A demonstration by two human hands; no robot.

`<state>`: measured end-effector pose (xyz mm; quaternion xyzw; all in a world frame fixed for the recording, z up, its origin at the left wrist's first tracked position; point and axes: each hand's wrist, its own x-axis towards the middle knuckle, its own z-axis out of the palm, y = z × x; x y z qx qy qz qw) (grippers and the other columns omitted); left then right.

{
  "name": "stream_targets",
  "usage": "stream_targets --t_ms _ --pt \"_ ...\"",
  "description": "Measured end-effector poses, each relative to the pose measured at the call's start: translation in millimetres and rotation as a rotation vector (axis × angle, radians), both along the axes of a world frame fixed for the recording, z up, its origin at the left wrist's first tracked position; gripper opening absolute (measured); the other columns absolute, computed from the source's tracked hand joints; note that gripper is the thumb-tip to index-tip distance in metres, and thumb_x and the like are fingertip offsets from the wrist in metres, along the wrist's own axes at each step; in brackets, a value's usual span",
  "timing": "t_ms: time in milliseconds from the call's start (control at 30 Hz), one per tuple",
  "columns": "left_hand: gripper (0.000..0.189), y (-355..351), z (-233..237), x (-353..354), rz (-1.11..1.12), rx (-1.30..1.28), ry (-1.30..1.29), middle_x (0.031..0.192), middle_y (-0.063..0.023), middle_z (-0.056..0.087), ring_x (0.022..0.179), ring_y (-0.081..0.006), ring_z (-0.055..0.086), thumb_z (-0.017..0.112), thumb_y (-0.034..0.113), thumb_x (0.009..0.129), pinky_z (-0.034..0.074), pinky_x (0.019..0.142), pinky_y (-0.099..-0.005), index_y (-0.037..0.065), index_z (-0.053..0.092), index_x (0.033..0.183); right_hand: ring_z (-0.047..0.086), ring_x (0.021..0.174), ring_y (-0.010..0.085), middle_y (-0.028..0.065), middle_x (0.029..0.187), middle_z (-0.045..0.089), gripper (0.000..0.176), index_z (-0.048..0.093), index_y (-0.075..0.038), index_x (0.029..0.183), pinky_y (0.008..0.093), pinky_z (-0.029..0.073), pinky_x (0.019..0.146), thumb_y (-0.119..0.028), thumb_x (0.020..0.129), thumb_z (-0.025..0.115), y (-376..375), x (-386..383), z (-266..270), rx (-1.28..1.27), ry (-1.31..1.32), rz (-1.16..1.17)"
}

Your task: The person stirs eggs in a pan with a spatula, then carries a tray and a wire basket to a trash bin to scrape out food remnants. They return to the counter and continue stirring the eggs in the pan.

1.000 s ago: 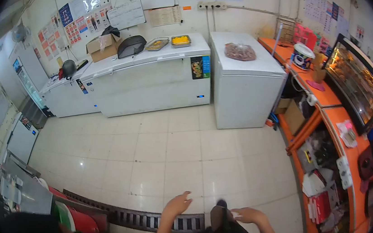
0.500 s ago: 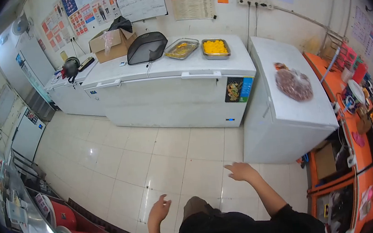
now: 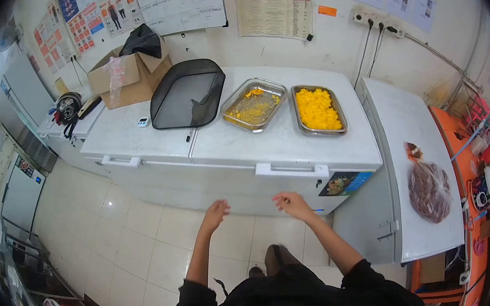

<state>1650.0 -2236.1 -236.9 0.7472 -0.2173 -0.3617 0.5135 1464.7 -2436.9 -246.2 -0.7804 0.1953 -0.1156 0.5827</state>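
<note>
My left hand (image 3: 215,214) hovers in the air before the white chest freezer (image 3: 223,176), fingers loosely curled but apart, holding nothing. Level with it, my right hand (image 3: 292,203) is also empty, its fingers apart, just below the freezer's handle (image 3: 291,170). On the freezer lid lies a metal tray full of yellow chunks (image 3: 317,109). Left of that tray is a second metal tray (image 3: 255,104), with only some yellow bits on its bottom. Further left rests a dark mesh panel (image 3: 188,94) with a rounded outline. Neither hand touches any of these.
An open cardboard box (image 3: 130,78) with black plastic stands at the lid's back left, near a small white timer (image 3: 143,122). To the right, a second white freezer (image 3: 396,113) bears a clear bag of reddish-brown contents (image 3: 429,192). Beyond it runs an orange counter (image 3: 455,131).
I have moved closer to the freezer, so the trays and box look larger. Both hands have risen and come forward, now side by side in front of me.
</note>
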Motion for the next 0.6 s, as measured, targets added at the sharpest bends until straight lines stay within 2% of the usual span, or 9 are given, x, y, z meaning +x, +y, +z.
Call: stream_targets --t_ms 100,200,267,300,367,433,500,567,600 --pt "0.042 -91.7 -10.5 64.3 0.105 -0.09 0.072 0.091 -0.0038 0.054 0.076 -0.0121 0.051 0.045 0.042 0.077 0.037 0.057 -0.0246 0.007 0.047 0.099 0.053 0.064 0.01 0.0033 0.073 0.055 0.018 0.055 -0.005 0.09 0.0231 0.043 0.052 -0.017 0.078 0.047 -85.8 82.9 -20.5 0.013 0.038 -0.149" --pt "0.047 -167.5 -18.7 108.1 0.232 -0.136 0.155 0.092 -0.0046 0.052 0.079 -0.0134 0.05 0.048 0.044 0.075 0.038 0.061 -0.027 0.006 0.045 0.101 0.052 0.072 0.0119 0.0061 0.08 0.054 0.033 0.049 -0.004 0.099 0.0257 0.044 0.055 -0.026 0.075 0.053 -156.9 166.0 -5.3 0.162 0.074 -0.204" --pt "0.05 -207.8 -15.0 132.2 0.3 -0.113 0.198 0.094 -0.0051 0.051 0.08 -0.0143 0.049 0.051 0.045 0.073 0.039 0.064 -0.0289 0.005 0.043 0.103 0.051 0.078 0.0153 0.0096 0.087 0.052 0.053 0.041 -0.002 0.107 0.0297 0.045 0.059 -0.034 0.069 0.058 -201.6 226.4 -13.2 0.352 0.112 -0.543" --pt "0.054 -228.4 -11.3 139.6 0.35 -0.115 0.254 0.095 -0.0055 0.049 0.082 -0.0151 0.048 0.053 0.045 0.072 0.039 0.068 -0.0311 0.005 0.04 0.105 0.05 0.085 0.0224 0.0125 0.092 0.051 0.062 0.036 0.0 0.11 0.0336 0.043 0.067 -0.035 0.066 0.061 -224.1 248.4 -14.2 0.35 0.038 -0.549" --pt "0.057 -258.6 -10.0 153.4 0.413 -0.104 0.325 0.097 -0.006 0.048 0.084 -0.016 0.048 0.054 0.045 0.071 0.04 0.071 -0.0333 0.004 0.038 0.108 0.051 0.086 0.0293 0.0206 0.095 0.051 0.052 0.037 0.004 0.107 0.0325 0.039 0.074 -0.026 0.069 0.056 -246.9 280.9 -20.6 0.175 -0.086 -0.795" --pt "0.058 -275.6 -10.5 158.4 0.364 -0.227 0.361 0.097 -0.0069 0.046 0.086 -0.0169 0.047 0.054 0.042 0.072 0.039 0.076 -0.0363 0.003 0.034 0.108 0.05 0.089 0.031 0.021 0.096 0.051 0.049 0.036 0.003 0.107 0.0331 0.039 0.075 -0.021 0.069 0.055 -255.0 280.2 -13.4 0.108 -0.006 -0.772" --pt "0.052 -285.5 -13.8 154.3 0.418 -0.262 0.414 0.095 -0.0067 0.047 0.086 -0.0171 0.047 0.053 0.041 0.074 0.04 0.074 -0.0361 0.002 0.035 0.105 0.049 0.091 0.0328 0.0215 0.098 0.05 0.046 0.035 0.002 0.108 0.0337 0.038 0.076 -0.016 0.069 0.053 -260.1 274.8 -17.8 0.032 0.083 -0.748" --pt "0.047 -289.1 -11.9 147.7 0.603 -0.344 0.422 0.094 -0.0066 0.047 0.086 -0.0173 0.047 0.051 0.038 0.076 0.041 0.074 -0.0354 0.004 0.035 0.103 0.048 0.092 0.0358 0.022 0.099 0.05 0.043 0.035 0.001 0.108 0.0359 0.037 0.079 -0.01 0.069 0.051 -259.6 268.9 -24.3 -0.042 0.003 -0.671" --pt "0.049 -283.3 -16.3 143.6 0.581 -0.271 0.444 0.094 -0.0074 0.047 0.085 -0.0188 0.048 0.047 0.041 0.077 0.041 0.073 -0.0354 0.005 0.033 0.107 0.048 0.092 0.0358 0.022 0.099 0.05 0.043 0.035 0.001 0.108 0.0359 0.037 0.079 -0.01 0.069 0.051 -258.6 260.8 -24.0 -0.04 0.014 -0.67"
